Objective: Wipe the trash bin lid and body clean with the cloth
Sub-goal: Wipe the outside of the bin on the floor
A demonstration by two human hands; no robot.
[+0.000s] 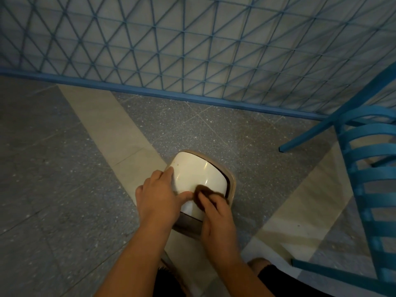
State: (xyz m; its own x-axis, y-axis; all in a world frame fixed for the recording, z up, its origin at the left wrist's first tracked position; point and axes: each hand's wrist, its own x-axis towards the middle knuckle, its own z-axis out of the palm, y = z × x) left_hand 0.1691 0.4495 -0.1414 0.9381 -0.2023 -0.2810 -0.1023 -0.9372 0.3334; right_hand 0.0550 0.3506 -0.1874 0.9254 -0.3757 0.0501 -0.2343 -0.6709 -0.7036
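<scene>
Pressing cloth (pixel 205 190) on lid (pixel 197 170), right hand (pixel 216 221)

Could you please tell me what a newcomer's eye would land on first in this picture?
First, the glossy cream plastic swing lid of the small beige bin at centre, steadied by the left hand while the right hand presses a dark brown cloth onto it. Next, the blue slatted metal chair at right.

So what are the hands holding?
Right hand presses a dark cloth on the white lid, bunched under its fingers. Left hand steadies the lid's left edge.
</scene>
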